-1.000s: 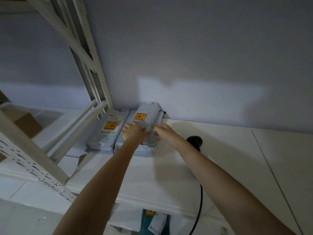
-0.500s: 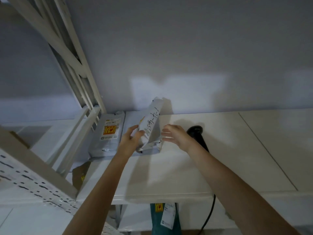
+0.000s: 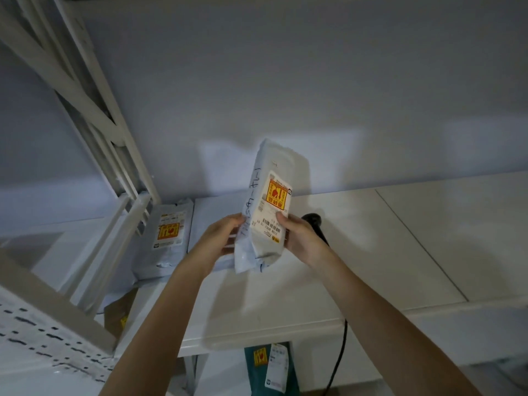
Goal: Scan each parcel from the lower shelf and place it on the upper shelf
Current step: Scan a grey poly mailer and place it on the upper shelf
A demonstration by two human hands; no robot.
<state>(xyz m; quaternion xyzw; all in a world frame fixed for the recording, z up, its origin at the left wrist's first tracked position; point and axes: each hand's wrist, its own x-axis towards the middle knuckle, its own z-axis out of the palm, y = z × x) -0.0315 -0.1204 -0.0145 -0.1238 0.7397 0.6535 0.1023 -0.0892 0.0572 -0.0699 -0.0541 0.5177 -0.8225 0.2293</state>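
A grey parcel (image 3: 268, 207) with a yellow-red sticker, a barcode label and handwriting along its edge stands upright above the upper shelf (image 3: 371, 252). My left hand (image 3: 221, 238) grips its left edge and my right hand (image 3: 300, 235) grips its right edge near the barcode. Another grey parcel (image 3: 167, 235) with the same sticker lies flat at the shelf's left end. A further grey parcel (image 3: 208, 218) lies flat behind my left hand. A black scanner (image 3: 315, 221) rests on the shelf behind my right hand, mostly hidden.
The scanner's black cable (image 3: 338, 358) hangs over the shelf's front edge. Below, a teal parcel (image 3: 271, 367) stands on the lower level and a brown box (image 3: 118, 314) shows at the left. White rack struts (image 3: 94, 115) rise at the left. A wall closes the back.
The parcel lay flat on the stack under both hands; it has been lifted and turned upright, label facing me. My right hand now holds its right edge.
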